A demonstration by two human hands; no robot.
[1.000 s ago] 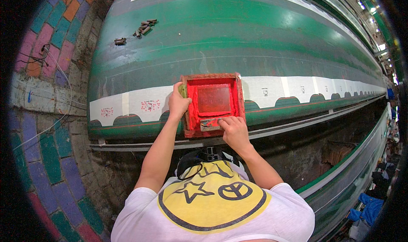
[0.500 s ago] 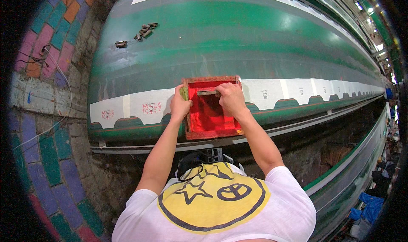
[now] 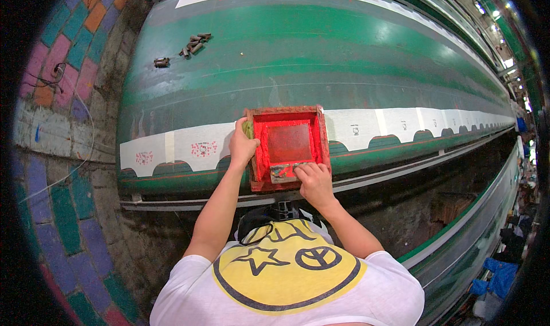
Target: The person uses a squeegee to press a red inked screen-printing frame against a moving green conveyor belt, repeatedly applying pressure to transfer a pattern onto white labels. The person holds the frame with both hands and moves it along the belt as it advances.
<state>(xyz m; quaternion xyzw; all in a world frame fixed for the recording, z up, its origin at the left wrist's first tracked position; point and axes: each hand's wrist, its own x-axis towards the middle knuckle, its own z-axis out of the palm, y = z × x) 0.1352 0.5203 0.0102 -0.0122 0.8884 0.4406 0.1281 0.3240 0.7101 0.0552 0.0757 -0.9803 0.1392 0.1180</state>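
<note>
Now we had both hands at a red-stained wooden frame [image 3: 285,110], which lay across a white strip [image 3: 182,144] along the near side of a long green table [image 3: 321,39]. Our left hand [image 3: 244,145] grasped the frame's left rail, the fingers over its outer side and the thumb toward the inside, just beside an olive-green patch [image 3: 248,129] on that rail. Our right hand [image 3: 314,181] was clenched on the right end of a paint-smeared scraper [image 3: 282,174], its fingers bent over the top. That scraper lay crosswise inside the frame, at the near end, between us and a darker red rectangular panel [image 3: 289,142]. On both sides of the frame we saw the white strip run on, with red and black prints [image 3: 204,149] to the left and black ones to the right. Farther across the table, we saw a small heap of dark cylinders [image 3: 196,45] and, near it, a separate dark bundle [image 3: 161,63]. Below our arms showed our white shirt [image 3: 378,286] with its yellow face print [image 3: 286,289].
</note>
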